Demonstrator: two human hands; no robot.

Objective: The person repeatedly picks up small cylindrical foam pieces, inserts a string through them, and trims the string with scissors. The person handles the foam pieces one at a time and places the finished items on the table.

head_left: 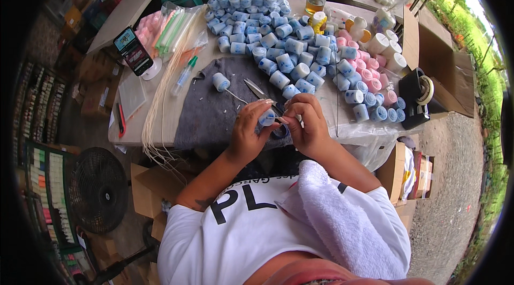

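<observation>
My left hand (pixel 248 128) is closed round a small blue-and-white candle (pixel 266 118), over the near edge of a dark grey cloth. Close against it, my right hand (pixel 307 125) pinches a thin pale end at the candle's side, which looks like its wick; the fingers partly hide it. Another blue-and-white candle (pixel 220 82) lies on the cloth (pixel 206 108) with a long white wick trailing toward my left hand. Scissors (pixel 255 89) lie just beyond my hands, their handles partly covered by them.
Many blue-and-white candles (pixel 284 62) cover the table's far side, with pink ones (pixel 367 73) at right. A tape dispenser (pixel 417 97) stands on the right edge. Left are a propped phone (pixel 134 52), a bundle of pale strings (pixel 158 105) and a red cutter (pixel 121 120). A glass (pixel 316 2) stands behind.
</observation>
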